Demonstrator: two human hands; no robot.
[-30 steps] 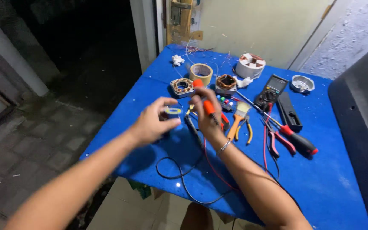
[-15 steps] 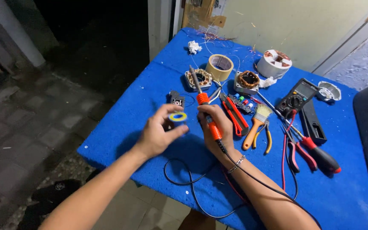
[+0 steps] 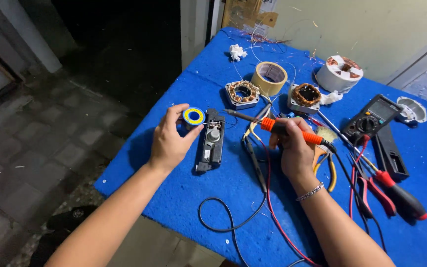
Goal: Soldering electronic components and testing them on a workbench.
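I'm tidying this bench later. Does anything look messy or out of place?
Loose strands of copper wire lie scattered over the far end of the blue table, near a crumpled white scrap. Black and red leads trail off the near edge.

Left hand [image 3: 170, 143] pinching small blue-and-yellow solder spool [image 3: 193, 116] above blue felt-covered tabletop [image 3: 174, 198]. Right hand [image 3: 292, 148] gripping orange-handled soldering iron [image 3: 273, 124], tip just over black rectangular circuit module [image 3: 212, 143]. Copper-wound stators, beige tape roll [image 3: 269, 78], black multimeter [image 3: 371, 118] beyond.
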